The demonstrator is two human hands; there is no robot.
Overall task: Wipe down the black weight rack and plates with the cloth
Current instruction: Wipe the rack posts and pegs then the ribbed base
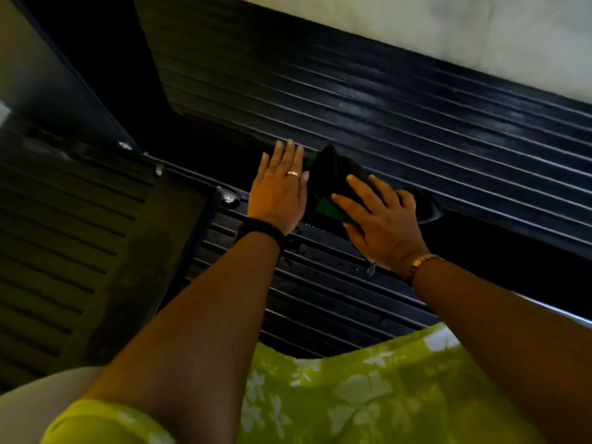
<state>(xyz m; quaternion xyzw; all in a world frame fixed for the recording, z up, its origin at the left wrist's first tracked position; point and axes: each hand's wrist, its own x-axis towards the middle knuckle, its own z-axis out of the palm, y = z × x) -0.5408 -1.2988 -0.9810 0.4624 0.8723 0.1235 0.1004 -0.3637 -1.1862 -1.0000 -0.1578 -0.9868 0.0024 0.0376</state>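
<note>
Cloth (333, 182) under rt hand (382, 227), lt hand (278, 195) flat on rack (416, 123).

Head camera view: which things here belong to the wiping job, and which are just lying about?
Part of the job: dark cloth with a green patch; black ribbed weight plates; right hand pressing the cloth; left hand flat beside it.

Just there: pale surface beyond the plates; green floral garment; gold bracelet; black wristband.

Black ribbed weight plates (400, 100), a black-and-green cloth (333, 187), a lime dress (352, 389) (white floral print)
</note>
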